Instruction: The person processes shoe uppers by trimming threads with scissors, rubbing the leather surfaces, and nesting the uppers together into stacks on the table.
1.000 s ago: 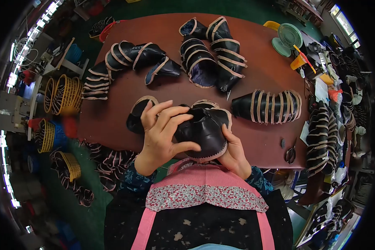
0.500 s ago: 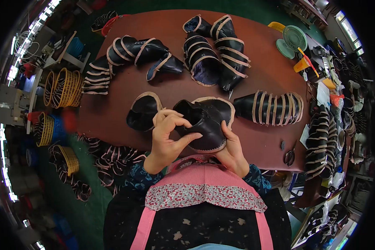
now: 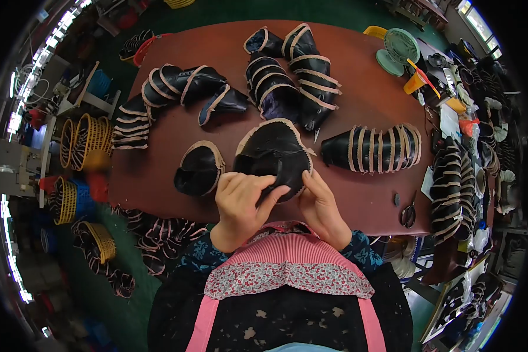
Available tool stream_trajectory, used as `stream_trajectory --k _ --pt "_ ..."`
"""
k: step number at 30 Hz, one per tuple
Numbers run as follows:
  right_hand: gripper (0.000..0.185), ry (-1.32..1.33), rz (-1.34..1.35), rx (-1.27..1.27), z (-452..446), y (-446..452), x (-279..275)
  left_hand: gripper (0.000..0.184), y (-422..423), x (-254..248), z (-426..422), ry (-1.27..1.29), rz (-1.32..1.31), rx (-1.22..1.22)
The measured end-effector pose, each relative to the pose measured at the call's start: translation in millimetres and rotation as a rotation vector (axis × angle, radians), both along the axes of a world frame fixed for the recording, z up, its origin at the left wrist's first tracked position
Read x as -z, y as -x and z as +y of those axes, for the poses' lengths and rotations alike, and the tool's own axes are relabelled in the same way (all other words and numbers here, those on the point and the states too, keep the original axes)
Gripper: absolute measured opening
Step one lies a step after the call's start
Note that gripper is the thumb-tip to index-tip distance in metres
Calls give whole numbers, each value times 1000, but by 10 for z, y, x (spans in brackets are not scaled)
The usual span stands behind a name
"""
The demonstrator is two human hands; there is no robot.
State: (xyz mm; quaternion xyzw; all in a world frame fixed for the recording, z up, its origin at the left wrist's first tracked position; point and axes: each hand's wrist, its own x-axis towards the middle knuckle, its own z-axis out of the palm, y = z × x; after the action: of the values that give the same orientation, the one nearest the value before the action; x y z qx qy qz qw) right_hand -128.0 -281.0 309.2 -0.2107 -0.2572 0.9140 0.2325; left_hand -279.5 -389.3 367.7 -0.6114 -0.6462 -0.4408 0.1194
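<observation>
Both hands hold a black leather shoe upper (image 3: 274, 146) with a beige zigzag-cut edge, just above the near side of the table. My left hand (image 3: 243, 202) pinches its near left part between thumb and fingers. At the upper's right edge, my right hand (image 3: 322, 211) grips with thumb and fingertips; part of those fingers is hidden beneath. A single similar upper (image 3: 196, 170) lies to the left of my left hand. To the right, a nested row of uppers (image 3: 372, 149) rests on its side.
The reddish-brown table (image 3: 369, 202) carries more nested uppers (image 3: 185, 82) at the back left and others (image 3: 317, 76) at the back middle. Scissors (image 3: 408, 216) lie near the right edge. A green fan (image 3: 401, 47) and an orange cup (image 3: 415, 82) stand at the far right. Yellow baskets (image 3: 88, 141) stand left.
The held upper has turned, its wide beige-edged side now facing away from me instead of to the right. My hands have shifted their hold on it. The view has moved slightly.
</observation>
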Motion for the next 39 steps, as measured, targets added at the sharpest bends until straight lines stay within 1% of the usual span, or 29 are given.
stream_trajectory --k 1,2,4,5,6,7,8,9,10,11,12,14,15,16,18,19,20,21,22,23,25,27,28,29,33,35,36,38,39 --pt "45 -10 -46 83 -10 33 21 24 -35 -59 14 45 -14 94" --pt "44 -20 -92 167 3 50 11 25 -26 -179 -28 192 -57 205" --pt "41 3 -58 183 142 -16 -59 28 114 -285 -9 158 -85 295" --pt "39 121 -35 102 190 -59 -48 30 178 -342 4 130 -118 370" --pt "36 241 -10 19 215 -97 -30 36 205 -466 8 226 -63 284" --pt "35 308 -39 -6 221 -110 71 38 182 -557 68 292 -143 300" --pt "35 308 -35 -1 205 -129 191 40 163 -611 122 356 -224 311" --pt "36 320 -2 -96 189 -135 292 41 210 -507 150 418 -370 502" --pt "37 321 38 -193 192 -122 325 39 209 -452 167 523 -428 555" --pt "36 248 -75 -196 161 -92 285 38 192 -385 182 631 -484 606" --pt "36 235 -61 -198 166 -81 295 28 157 -181 195 550 -484 576" --pt "36 53 -259 -269 137 -102 482 20 14 1 150 534 -397 470" --pt "39 -264 -322 -183 99 -132 654 17 -66 154 112 476 -368 422" --pt "39 -256 -328 -179 78 -191 549 17 -96 161 116 483 -374 428" --pt "44 -1022 -630 79 -7 -364 191 15 -179 203 81 508 -348 257" --pt "35 -1039 -556 81 -52 -407 146 15 -174 226 104 495 -355 220" --pt "35 -1019 -567 77 -82 -456 42 17 -196 167 117 599 -398 183" --pt "30 -1102 -648 -50 -91 -494 -89 19 -218 106 129 705 -437 147" --pt "26 -1179 -728 -182 -107 -521 -139 25 -234 163 131 653 -378 176" --pt "20 -1116 -704 -66 -145 -534 -68 26 -240 176 136 716 -478 198" --pt "22 -1032 -694 -77 -178 -605 19 31 -199 176 133 907 -713 221" --pt "23 -957 -680 -83 -182 -685 135 35 -138 250 33 884 -895 375" --pt "22 -927 -653 -71 -198 -716 204 37 -135 116 8 1037 -1054 423" --pt "22 -899 -625 -60 -207 -745 243 37 -143 161 -27 1055 -1059 431" --pt "23 -766 -609 -88 -234 -819 196 38 -187 441 -43 951 -1071 428" --pt "23 -568 -582 -231 -176 -931 146 39 -269 435 18 937 -1077 418" --pt "23 -561 -586 -223 -152 -1008 234 39 -320 365 51 956 -1134 428" --pt "28 -436 -280 -340 -106 -1193 396 39 -427 277 120 983 -1202 453" --pt "28 -434 -296 -331 -101 -1287 430 39 -456 262 161 1018 -1241 452"
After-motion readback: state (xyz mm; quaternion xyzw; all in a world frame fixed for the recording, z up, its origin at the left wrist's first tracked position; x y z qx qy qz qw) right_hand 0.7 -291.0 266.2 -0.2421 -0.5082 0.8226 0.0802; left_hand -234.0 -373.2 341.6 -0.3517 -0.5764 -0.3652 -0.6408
